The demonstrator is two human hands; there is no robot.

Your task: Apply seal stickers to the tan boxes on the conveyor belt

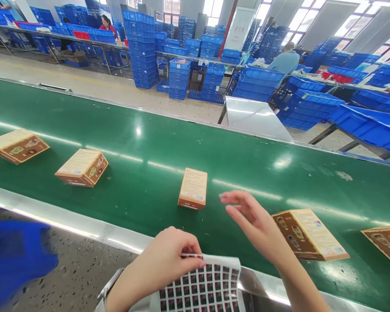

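My left hand (177, 255) pinches the upper edge of a white sheet of stickers (211, 284), printed with rows of small dark squares. The sheet hangs at the near rim of the belt, its lower part cut off by the frame. Over the green belt my right hand (251, 221) is raised with thumb and fingers apart and nothing clearly between them. Just left of its fingertips lies a small cream and brown box (193, 186). Under and beyond my right forearm rests another brown box (308, 234) with cartoon figures on its side.
The green conveyor belt (143, 125) crosses the view, carrying more boxes to the left, such as a box (82, 167), and a box (386, 242) at far right. Blue crates (141, 50) stand stacked behind, near a metal table (256, 115). A seated person (284, 60) works beyond.
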